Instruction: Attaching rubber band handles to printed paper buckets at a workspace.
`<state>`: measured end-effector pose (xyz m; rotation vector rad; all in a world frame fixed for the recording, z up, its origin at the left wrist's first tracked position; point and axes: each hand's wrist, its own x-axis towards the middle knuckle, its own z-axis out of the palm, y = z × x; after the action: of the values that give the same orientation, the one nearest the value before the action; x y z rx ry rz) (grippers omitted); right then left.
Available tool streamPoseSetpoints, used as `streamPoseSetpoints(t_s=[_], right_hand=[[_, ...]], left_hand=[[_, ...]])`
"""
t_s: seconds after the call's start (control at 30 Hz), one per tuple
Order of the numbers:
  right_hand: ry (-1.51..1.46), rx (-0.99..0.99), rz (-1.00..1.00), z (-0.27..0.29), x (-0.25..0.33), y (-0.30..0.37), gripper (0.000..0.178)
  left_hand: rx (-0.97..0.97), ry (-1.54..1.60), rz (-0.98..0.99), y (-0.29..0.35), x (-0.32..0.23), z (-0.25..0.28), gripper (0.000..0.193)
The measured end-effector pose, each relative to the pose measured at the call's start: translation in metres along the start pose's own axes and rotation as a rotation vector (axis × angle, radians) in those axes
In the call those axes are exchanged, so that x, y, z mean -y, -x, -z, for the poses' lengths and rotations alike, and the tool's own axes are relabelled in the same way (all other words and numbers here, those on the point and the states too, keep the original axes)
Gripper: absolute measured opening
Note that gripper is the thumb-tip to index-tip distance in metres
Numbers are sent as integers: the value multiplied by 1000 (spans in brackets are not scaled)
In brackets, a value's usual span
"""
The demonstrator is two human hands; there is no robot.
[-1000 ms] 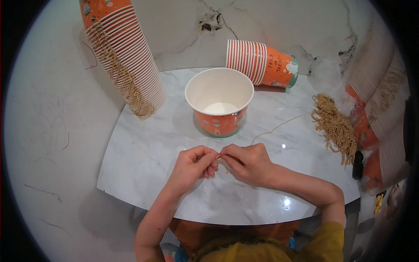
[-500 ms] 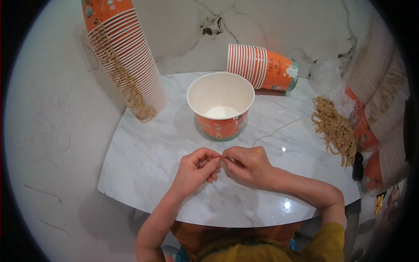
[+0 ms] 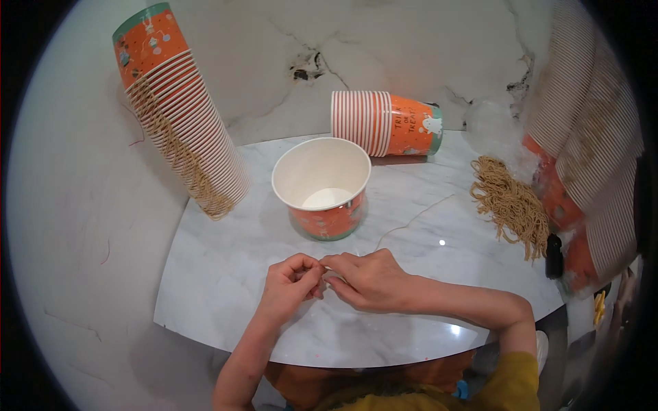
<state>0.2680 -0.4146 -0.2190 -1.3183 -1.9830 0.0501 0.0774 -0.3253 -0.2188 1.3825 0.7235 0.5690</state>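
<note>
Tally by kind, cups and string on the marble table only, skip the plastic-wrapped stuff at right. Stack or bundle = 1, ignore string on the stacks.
Cup stacks: 2 (tall stack at left, lying stack at back)
Single cup: 1
String bundle: 1
Loose string: 1
Total: 5

Thin pale string (image 3: 409, 225) is just lying in a lazy curve, right of frame center, lower end hidden.
</note>
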Motion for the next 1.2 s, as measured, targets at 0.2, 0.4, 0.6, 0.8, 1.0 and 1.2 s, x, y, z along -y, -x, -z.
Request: streamPoseSetpoints(t_s=[0.2,0.4,0.6,0.8,1.0,1.2], right_hand=[[-52,-6,-4,-5,-10,5,14],[15,-28,5,3,1,-2,20],[-791,-18,-371,25,-4,-6,11],[-832,-150,-427,36,-4,-12,6],[-202,-296,12,28,-34,-8,8],[-548,-251,-306,30,-35,-11,6]], left_hand=[[10,-60,28,-2,1,1,12],[-8,-98,0,-3,-6,-6,11],[54,-357,-105,-13,-68,-27,15],[38,-554,-222,-31,-93,-35,13],[95,-512,-192,-41,-76,-31,13],[-121,-576,-831,-34,-79,-33,9]])
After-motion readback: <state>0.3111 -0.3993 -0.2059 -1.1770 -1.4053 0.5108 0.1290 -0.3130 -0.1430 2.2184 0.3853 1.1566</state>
